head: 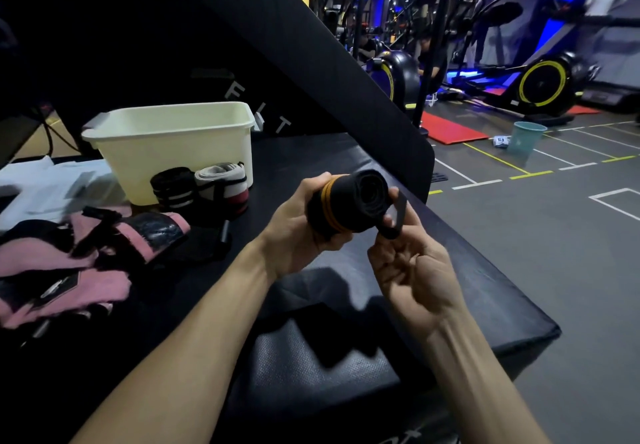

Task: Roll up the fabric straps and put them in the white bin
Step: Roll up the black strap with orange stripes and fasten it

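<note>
A black strap with orange stripes (349, 201), wound into a roll, is held above the black padded bench (346, 357). My left hand (298, 232) grips the roll around its body. My right hand (412, 263) pinches the strap's loose black end loop at the roll's right side. The white bin (173, 145) stands at the back left of the bench, with nothing visible inside it. Two rolled straps lie against its front wall: a black one with white stripes (173, 190) and a grey and red one (223, 185).
Pink and black gloves or wraps (69, 263) lie in a heap at the left. White cloth (45, 180) sits behind them. A black padded backrest (311, 62) slants up behind the bin. Gym floor with exercise bikes, a red mat and a teal bucket (528, 138) lies to the right.
</note>
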Available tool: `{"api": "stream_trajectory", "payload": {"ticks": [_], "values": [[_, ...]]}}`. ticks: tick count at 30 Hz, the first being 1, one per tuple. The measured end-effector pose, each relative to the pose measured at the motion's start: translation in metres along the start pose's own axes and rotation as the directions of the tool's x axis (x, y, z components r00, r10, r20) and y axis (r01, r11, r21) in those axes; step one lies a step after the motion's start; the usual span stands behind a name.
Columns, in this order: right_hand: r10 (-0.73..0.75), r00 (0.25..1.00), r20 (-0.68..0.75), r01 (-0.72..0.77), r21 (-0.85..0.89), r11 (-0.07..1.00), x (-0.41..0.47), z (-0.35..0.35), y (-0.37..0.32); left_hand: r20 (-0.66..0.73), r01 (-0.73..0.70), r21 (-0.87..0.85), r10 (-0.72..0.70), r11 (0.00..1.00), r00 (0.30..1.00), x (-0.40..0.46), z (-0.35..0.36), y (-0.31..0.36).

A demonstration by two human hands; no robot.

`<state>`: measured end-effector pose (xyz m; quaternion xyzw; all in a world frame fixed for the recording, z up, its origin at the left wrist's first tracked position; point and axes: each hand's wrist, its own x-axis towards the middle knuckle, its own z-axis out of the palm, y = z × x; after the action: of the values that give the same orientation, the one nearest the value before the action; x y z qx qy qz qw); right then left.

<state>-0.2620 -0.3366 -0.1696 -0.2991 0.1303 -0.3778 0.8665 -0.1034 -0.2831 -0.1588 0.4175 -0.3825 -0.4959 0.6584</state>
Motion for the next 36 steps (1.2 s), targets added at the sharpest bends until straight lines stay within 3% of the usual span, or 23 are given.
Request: {"api": "stream_trajectory", "payload": {"ticks": [3, 6, 15, 22, 28, 33, 36], "values": [[0.0, 1.0, 0.02, 0.003, -0.173, 0.985, -0.005, 0.001, 0.001, 0.075, -0.11, 0.116, 0.102, 0.987, 0.992, -0.007, -0.009, 0.007], [-0.006, 0.999, 0.038, 0.016, -0.257, 0.966, -0.01, -0.002, 0.002, 0.102, -0.134, 0.262, 0.11, 0.956, 0.989, -0.009, -0.019, 0.014], [-0.059, 0.996, 0.073, 0.085, -0.424, 0.902, -0.016, -0.007, 0.003, 0.166, -0.171, 0.37, 0.117, 0.913, 0.979, -0.007, -0.019, 0.014], [-0.01, 0.993, 0.117, 0.089, -0.691, 0.718, -0.017, -0.024, -0.004, 0.192, -0.196, 0.653, 0.091, 0.732, 0.977, -0.007, -0.016, 0.012], [-0.047, 0.996, 0.077, 0.09, -0.81, 0.58, -0.011, -0.024, 0.0, 0.076, -0.165, 0.805, 0.177, 0.57, 0.981, 0.003, -0.006, -0.004], [-0.021, 1.0, 0.001, 0.015, -0.757, 0.654, -0.007, -0.026, 0.001, -0.02, -0.133, 0.875, 0.309, 0.466, 0.951, 0.006, 0.001, -0.01], [-0.052, 0.997, -0.048, 0.008, -0.653, 0.758, -0.002, -0.022, 0.002, -0.011, -0.2, 0.804, 0.35, 0.56, 0.937, 0.007, 0.004, -0.013]]}}
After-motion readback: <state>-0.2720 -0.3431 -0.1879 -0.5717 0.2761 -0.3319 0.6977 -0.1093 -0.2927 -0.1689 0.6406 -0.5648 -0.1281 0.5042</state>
